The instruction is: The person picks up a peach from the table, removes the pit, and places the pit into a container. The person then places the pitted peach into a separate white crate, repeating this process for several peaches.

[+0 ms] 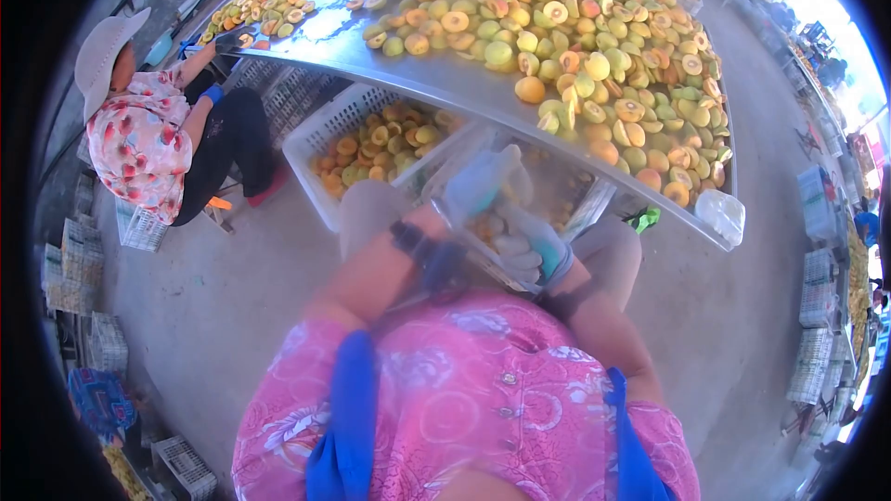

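My left hand, in a pale glove, is smeared by motion over a clear plastic-edged crate below the table edge; its fingers cannot be made out. Close beside it, my right hand wears a pale glove with a teal cuff. Its fingers are bent and pressed together, and what they hold, if anything, is hidden. Fruit pieces show blurred in the crate around both hands. Just left stands a white crate with halved yellow-orange fruit.
A metal table ahead carries many halved fruits. A clear plastic container is at its right corner. At left a person in a hat sits by the table. Crates are stacked at right, others at left.
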`<state>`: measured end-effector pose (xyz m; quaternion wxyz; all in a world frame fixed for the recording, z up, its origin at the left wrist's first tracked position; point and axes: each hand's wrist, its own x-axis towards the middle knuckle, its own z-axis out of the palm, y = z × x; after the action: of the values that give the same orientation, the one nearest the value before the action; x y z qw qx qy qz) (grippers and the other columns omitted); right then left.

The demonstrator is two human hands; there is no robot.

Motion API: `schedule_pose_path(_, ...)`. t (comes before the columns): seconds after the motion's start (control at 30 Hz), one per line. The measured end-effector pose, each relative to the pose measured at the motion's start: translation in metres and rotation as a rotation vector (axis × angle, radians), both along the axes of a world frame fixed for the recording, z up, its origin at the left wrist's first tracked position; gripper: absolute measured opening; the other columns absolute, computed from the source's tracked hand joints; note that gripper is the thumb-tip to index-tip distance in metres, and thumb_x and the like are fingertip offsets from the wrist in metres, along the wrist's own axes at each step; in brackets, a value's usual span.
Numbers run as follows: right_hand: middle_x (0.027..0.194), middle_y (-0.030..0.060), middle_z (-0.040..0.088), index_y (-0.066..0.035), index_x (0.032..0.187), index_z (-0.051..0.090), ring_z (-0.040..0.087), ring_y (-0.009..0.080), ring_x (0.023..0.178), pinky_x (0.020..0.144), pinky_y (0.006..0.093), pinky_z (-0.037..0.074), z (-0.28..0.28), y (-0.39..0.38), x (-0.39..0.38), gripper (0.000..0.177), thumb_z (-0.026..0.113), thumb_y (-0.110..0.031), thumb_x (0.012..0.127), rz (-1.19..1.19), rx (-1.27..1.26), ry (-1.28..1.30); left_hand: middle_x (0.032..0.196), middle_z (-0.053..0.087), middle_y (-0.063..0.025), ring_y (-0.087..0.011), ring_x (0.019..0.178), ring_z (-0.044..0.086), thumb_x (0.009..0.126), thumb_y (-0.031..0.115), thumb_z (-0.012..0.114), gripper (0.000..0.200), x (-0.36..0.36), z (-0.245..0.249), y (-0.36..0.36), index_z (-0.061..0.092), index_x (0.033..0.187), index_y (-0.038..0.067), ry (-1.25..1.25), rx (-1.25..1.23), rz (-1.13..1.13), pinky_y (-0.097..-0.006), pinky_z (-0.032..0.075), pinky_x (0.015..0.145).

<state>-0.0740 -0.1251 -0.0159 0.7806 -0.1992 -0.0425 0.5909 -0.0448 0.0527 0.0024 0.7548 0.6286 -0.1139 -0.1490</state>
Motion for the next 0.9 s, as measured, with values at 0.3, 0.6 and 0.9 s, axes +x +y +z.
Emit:
schedule_pose_path(0.3, 0.054, -0.0054, 0.031, -0.007, 0.102, 0.052, 0.027, 0.0048, 0.031, 0.026, 0.0226, 0.019, -0.013, 0.005, 0.009, 0.045, 0.029, -0.046, 0.106, 0.076, 0.33, 0.22, 0.079, 0.064, -0.0069, -0.0228, 0.076, 0.062, 0.094, 0.06, 0.05, 0.057, 0.024, -0.088, -0.015, 0.061, 0.084, 0.005, 0.048, -0.318, 0.508, -0.0321, 0.052, 0.072)
schedule_pose_path(0.6, 0.064, -0.0058, 0.039, -0.008, 0.096, 0.054, 0.031, 0.0057, 0.038, 0.035, 0.0245, 0.029, -0.043, -0.013, 0.023, 0.047, 0.037, -0.052, 0.102, -0.351, 0.191, 0.371, 0.105, 0.065, -0.0081, -0.0174, 0.091, 0.062, 0.098, 0.032, 0.056, 0.032, 0.08, -0.028, 0.091, 0.064, 0.108, 0.003, -0.372, 0.55, 0.792, -0.0304, 0.05, 0.084)
schedule_pose_path(0.9, 0.058, -0.0084, 0.038, -0.017, 0.093, 0.058, 0.029, 0.0073, 0.037, 0.033, 0.0221, 0.023, -0.049, -0.005, 0.034, 0.036, 0.049, -0.052, 0.098, -0.299, 0.051, 0.317, 0.13, 0.053, -0.0216, -0.0394, 0.12, 0.051, 0.081, 0.02, 0.065, 0.048, 0.197, -0.026, -0.024, 0.053, 0.127, 0.01, -0.686, 1.127, 0.332, -0.0443, 0.045, 0.098)
